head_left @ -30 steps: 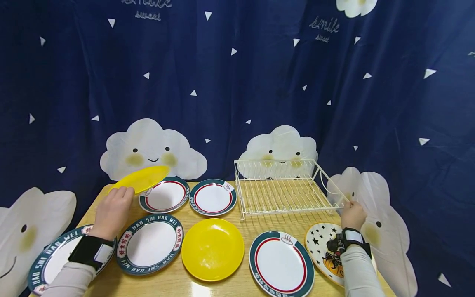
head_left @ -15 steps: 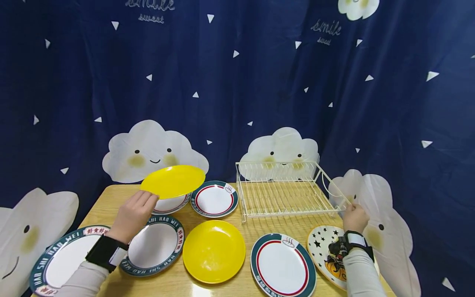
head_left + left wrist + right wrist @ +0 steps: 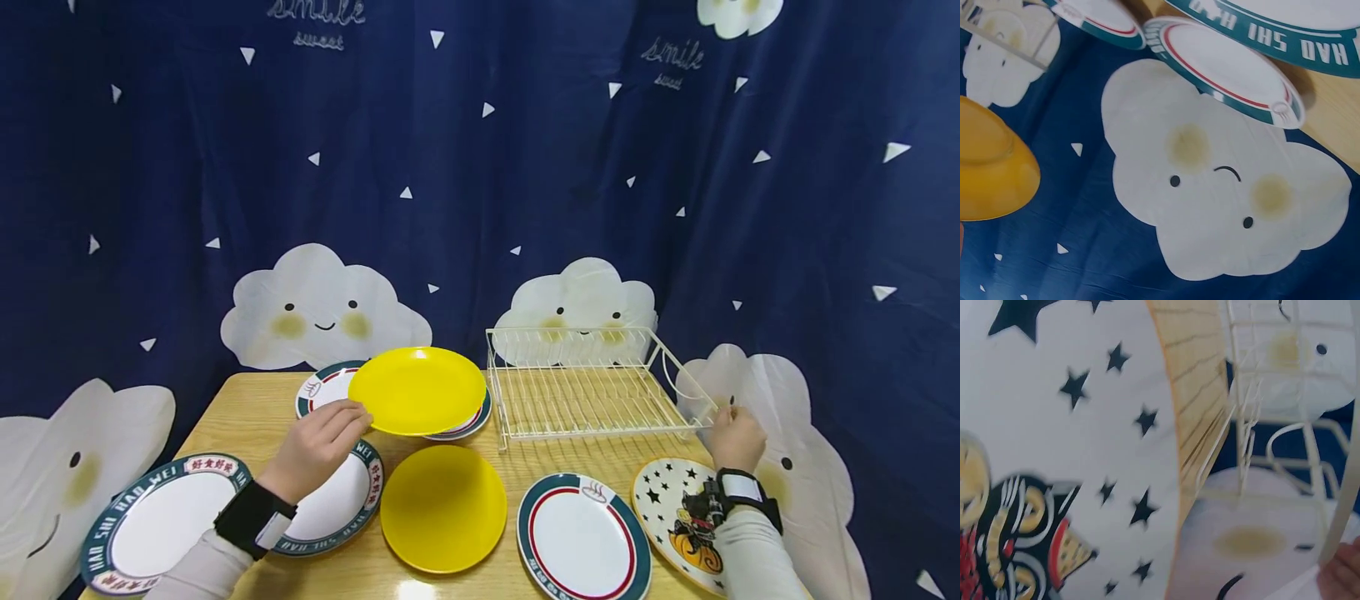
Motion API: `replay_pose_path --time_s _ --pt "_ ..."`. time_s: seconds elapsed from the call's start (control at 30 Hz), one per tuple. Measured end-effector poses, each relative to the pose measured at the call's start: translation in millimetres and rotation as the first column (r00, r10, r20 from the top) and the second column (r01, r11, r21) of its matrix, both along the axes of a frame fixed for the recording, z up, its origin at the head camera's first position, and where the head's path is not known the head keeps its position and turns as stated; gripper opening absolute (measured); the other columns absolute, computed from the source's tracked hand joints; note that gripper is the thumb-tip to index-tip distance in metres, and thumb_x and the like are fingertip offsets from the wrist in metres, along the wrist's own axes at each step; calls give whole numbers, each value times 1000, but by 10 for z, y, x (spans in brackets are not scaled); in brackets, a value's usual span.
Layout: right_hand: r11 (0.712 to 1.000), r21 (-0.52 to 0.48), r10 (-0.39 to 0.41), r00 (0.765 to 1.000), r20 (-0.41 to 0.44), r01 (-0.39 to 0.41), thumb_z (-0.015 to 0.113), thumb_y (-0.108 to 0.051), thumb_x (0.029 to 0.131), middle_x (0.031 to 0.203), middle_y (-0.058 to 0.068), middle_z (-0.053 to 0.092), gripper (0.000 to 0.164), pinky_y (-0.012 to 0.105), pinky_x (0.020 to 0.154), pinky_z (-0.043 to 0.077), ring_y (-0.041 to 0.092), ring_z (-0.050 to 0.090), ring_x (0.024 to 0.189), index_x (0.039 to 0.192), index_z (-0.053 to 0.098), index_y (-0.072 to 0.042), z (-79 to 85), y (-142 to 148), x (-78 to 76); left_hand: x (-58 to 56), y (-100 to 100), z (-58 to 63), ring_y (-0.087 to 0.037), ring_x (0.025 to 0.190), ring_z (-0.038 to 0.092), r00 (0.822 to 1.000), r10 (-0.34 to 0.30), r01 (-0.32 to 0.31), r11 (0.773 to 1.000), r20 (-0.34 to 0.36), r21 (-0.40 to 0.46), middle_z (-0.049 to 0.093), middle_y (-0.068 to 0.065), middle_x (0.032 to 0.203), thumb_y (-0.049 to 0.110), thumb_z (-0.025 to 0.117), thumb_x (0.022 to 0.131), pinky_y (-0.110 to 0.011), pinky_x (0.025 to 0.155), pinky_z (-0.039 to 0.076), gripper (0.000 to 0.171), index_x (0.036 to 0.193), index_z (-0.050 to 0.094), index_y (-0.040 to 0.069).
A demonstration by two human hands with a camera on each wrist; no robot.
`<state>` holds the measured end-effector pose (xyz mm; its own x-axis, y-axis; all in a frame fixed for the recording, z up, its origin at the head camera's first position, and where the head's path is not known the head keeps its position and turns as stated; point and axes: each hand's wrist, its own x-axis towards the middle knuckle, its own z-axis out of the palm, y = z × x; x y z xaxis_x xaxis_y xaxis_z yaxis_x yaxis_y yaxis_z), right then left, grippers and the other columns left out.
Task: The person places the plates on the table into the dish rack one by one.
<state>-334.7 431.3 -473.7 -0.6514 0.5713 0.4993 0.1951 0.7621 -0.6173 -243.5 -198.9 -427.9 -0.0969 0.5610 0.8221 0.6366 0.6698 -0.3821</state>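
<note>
My left hand (image 3: 321, 443) pinches the left edge of a yellow plate (image 3: 417, 390), raised and tilted over the back of the table. In the left wrist view the underside of that yellow plate (image 3: 994, 165) shows at the left edge. My right hand (image 3: 737, 437) grips the right front corner of a cream wire dish rack (image 3: 577, 400); its slots hold no plate. The right wrist view shows the rack's wires (image 3: 1244, 425) and some fingers (image 3: 1342, 572) at the lower right. A second yellow plate (image 3: 444, 510) lies flat on the table below the held one.
Green-rimmed white plates lie around: a large one at far left (image 3: 168, 525), one under my left forearm (image 3: 330, 508), one at front right (image 3: 585, 537), two partly hidden at the back. A Halloween plate (image 3: 671, 500) with stars lies beside my right wrist. A dark blue curtain (image 3: 465, 167) hangs behind.
My left hand has carried the yellow plate rightward from the back left toward the rack, its face now showing more. The right hand has stayed on the rack's corner. The head view has shifted slightly.
</note>
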Motion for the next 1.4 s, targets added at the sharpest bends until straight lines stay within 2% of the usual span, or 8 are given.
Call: replay_pose_path --time_s 0.33,0.5,0.63,0.73,0.93,1.07,1.2,1.4 --pt "981 -64 163 957 -240 -183 55 -27 99 104 27 70 38 44 80 48 40 66 91 111 68 7 419 -691 -1 76 287 -40 -20 87 69 995 -99 99 995 8 -18 74 -7 94 16 39 105 -34 76 59 37 97 73 5" --pt "933 -96 332 933 -137 -346 57 -34 98 89 22 73 41 15 62 44 3 59 64 97 73 4 632 -1122 121 70 434 -114 -20 88 69 986 -166 166 986 -11 -13 74 -6 95 13 43 104 -36 78 59 33 98 74 6" --pt "786 -282 560 827 -52 -550 55 -35 99 78 19 73 47 20 58 56 1 64 58 94 70 10 743 -1469 262 82 533 -157 -19 89 69 980 -196 195 980 -26 -21 75 -6 96 11 44 104 -35 79 59 31 99 74 6" --pt "692 -398 661 750 12 -603 56 -36 99 72 11 70 50 29 58 58 12 66 59 91 68 12 783 -1692 374 95 597 -173 -18 89 70 978 -208 207 978 -20 -27 75 -5 96 11 44 104 -34 79 59 30 100 73 6" --pt "575 -491 805 560 197 -654 56 -40 98 68 10 65 50 29 57 56 20 62 59 83 67 7 825 -1989 570 91 684 -196 -18 89 70 972 -235 234 972 -26 -22 75 -4 96 10 46 103 -33 80 59 28 99 73 7" --pt "521 -490 852 461 249 -699 58 -39 97 64 6 61 46 28 54 54 18 59 56 82 67 4 812 -2079 650 91 719 -218 -18 89 70 969 -244 243 970 -30 -22 75 -4 96 10 48 102 -33 81 59 26 99 74 7" --pt "472 -504 881 398 255 -723 61 -34 95 61 2 59 40 26 52 50 14 53 53 81 67 2 769 -2091 700 94 751 -249 -18 90 70 970 -241 240 971 -27 -11 75 -4 96 10 49 102 -34 81 59 25 99 73 7" --pt "386 -613 919 349 185 -690 63 -31 94 58 -2 56 33 19 49 43 9 48 49 78 64 -2 693 -2051 695 95 779 -326 -19 89 70 971 -239 239 971 -18 21 75 -5 96 11 47 102 -35 79 60 27 98 74 7"
